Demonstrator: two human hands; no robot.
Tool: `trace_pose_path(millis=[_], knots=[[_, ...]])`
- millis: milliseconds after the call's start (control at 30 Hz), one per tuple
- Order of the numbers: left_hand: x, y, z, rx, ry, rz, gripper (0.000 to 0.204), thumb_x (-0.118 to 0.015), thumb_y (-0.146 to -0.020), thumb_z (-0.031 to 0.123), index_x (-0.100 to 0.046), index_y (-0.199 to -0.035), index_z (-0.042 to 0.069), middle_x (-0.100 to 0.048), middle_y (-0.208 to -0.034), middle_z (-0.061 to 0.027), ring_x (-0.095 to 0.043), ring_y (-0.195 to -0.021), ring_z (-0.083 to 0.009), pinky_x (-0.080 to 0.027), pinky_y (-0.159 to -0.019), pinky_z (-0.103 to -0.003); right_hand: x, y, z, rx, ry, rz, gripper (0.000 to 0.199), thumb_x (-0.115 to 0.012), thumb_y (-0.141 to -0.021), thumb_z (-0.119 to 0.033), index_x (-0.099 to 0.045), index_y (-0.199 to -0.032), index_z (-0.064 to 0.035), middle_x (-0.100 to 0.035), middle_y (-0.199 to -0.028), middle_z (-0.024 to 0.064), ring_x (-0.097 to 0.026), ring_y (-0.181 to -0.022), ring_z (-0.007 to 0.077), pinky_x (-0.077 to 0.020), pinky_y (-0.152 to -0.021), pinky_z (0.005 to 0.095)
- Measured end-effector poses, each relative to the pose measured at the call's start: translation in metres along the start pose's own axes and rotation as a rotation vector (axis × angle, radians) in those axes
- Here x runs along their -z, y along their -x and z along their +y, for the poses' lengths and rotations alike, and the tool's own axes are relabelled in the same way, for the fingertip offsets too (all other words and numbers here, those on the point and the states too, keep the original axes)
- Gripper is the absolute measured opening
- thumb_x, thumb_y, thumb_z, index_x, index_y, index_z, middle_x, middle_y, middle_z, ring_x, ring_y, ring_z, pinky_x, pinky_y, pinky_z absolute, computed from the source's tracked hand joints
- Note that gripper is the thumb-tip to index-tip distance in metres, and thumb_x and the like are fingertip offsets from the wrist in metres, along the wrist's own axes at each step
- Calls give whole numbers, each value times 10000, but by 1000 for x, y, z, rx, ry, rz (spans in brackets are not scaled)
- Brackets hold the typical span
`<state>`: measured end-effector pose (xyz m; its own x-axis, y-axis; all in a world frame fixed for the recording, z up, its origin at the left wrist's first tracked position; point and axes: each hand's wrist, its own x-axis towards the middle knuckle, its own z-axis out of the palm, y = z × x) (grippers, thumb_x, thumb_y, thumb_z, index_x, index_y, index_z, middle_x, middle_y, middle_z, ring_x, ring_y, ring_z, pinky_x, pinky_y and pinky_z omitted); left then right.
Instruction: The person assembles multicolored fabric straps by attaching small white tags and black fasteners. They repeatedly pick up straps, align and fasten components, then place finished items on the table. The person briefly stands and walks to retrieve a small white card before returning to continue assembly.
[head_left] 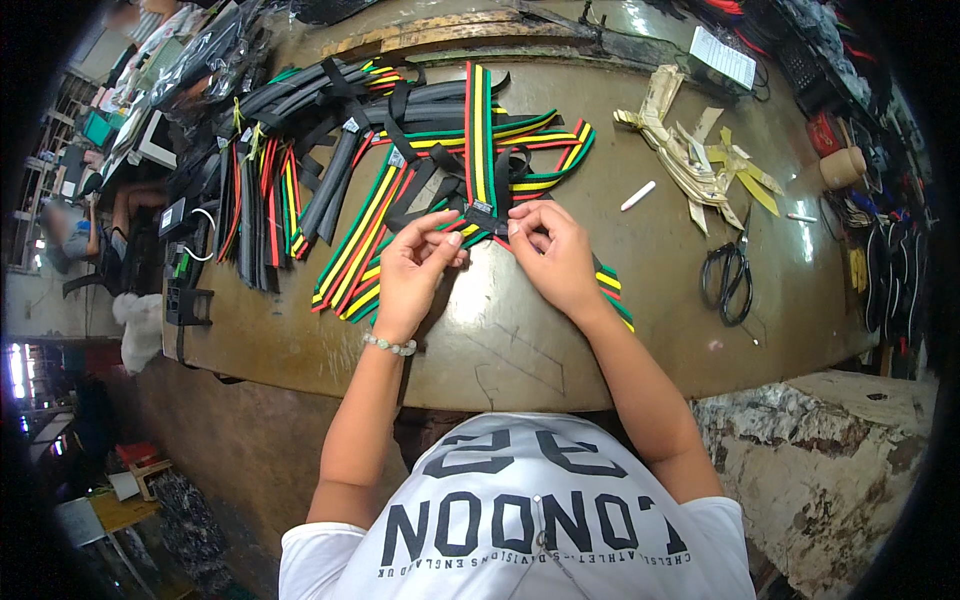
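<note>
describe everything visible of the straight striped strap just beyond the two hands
The striped strap looks like flat webbing, with lengthwise red, yellow and green bands separated by black. It points away from the person, crossing other striped straps. A small label sits by its near end, between left hand and right hand; hand contact is unclear.

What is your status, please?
Left hand and right hand at near end of striped webbing strap, grips unclear. Other striped straps nearby. Black-handled scissors off right.
</note>
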<state>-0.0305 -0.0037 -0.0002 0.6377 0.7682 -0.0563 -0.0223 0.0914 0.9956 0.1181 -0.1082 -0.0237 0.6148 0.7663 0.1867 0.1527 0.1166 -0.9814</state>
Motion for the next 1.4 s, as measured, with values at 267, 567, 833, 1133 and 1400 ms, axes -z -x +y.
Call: trace_pose_path(millis=[267, 567, 833, 1133, 1400], knots=[[4, 1, -2, -1, 114, -52, 251, -649, -890, 73, -561, -1111, -7, -634, -877, -59, -621, -771, -116, -511, -735, -250, -5, 1, -2, 97, 112, 48, 91, -652, -810, 1, -583, -773, 47, -587, -982, 154, -648, -835, 204, -574, -732, 294], [-6, -5, 3, -93, 163, 113, 173, -609, -915, 53, -616, -1069, -26, -637, -883, -53, -623, -781, -108, -515, -740, -245, -3, 0, 2, 45, 44, 38, 125, -664, -832, -54, -600, -799, 48, -619, -943, 142, -651, -825, 178, -559, -743, 297], [2, -35, 19, -595, -888, -240, 138, -690, -799, 74, -691, -922, 10, -642, -894, -113, -626, -810, -281, -504, -727, -354, -7, -5, 9, -90, 39, 171, 157, -664, -843, -91, -614, -800, 50, -668, -823, 129, -663, -745, 171, -546, -690, 297], [2, -44, 9, -750, -994, -338, 153, -655, -802, 20, -592, -939, -9, -595, -914, -138, -602, -858, -311, -495, -752, -377, -8, -5, 0, -161, 82, 143, 147, -653, -879, -70, -597, -843, 60, -635, -907, 77, -603, -826, 91, -527, -750, 234], [0, -35, -2, -630, -816, -220, 97, -546, -907, 49, -519, -965, -24, -532, -941, -168, -557, -881, -344, -457, -785, -403, -7, -3, 1, -151, -27, 110, 140, -639, -889, -58, -587, -844, 64, -605, -978, 100, -595, -882, 106, -533, -796, 248]])
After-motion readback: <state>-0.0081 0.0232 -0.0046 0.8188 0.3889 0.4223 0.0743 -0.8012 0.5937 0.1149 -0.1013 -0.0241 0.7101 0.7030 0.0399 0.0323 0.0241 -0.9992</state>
